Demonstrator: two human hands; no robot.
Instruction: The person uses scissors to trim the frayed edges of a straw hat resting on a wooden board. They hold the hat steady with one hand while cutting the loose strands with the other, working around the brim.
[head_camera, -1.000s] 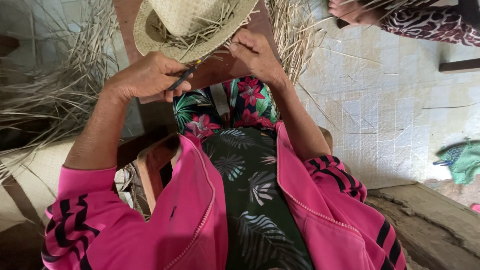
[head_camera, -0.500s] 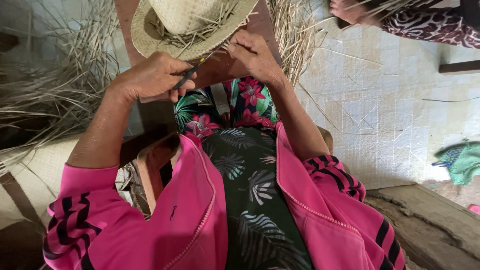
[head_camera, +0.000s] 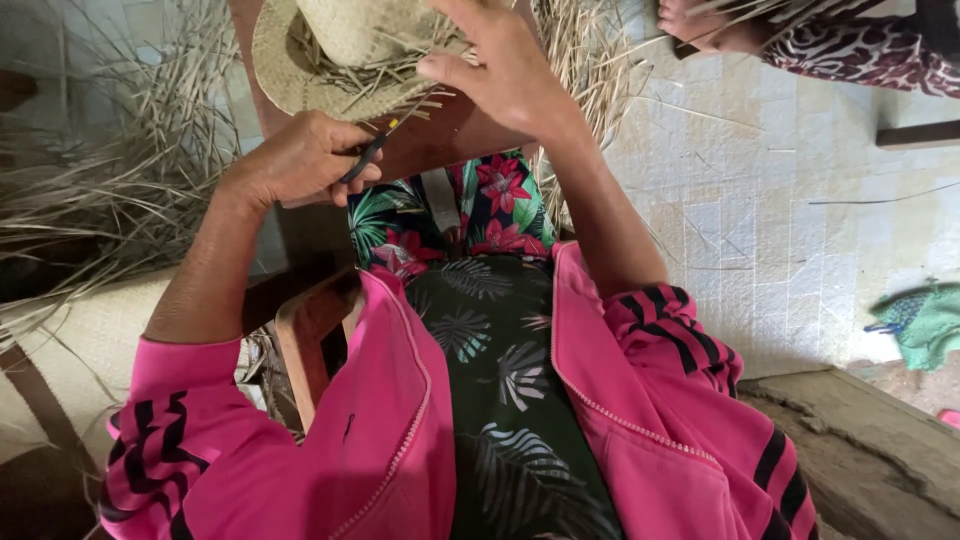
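The left hand (head_camera: 300, 160) is curled tight around small dark scissors (head_camera: 372, 152) at upper centre; the right hand (head_camera: 505, 70), fingers spread, rests on the straw hat (head_camera: 340, 55) at the top edge. Loose straw (head_camera: 110, 190) crowds the left; bare tiled floor (head_camera: 770, 230) opens on the right.

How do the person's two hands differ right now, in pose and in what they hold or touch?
The left hand is curled into a fist around a thin dark tool, while the right hand is spread with fingers extended. The left hand sits nearer the body, short of the woven straw hat; the right hand reaches farther out, resting over the hat's brim among loose strands. Both are bare and emerge from pink sleeves with black stripes.
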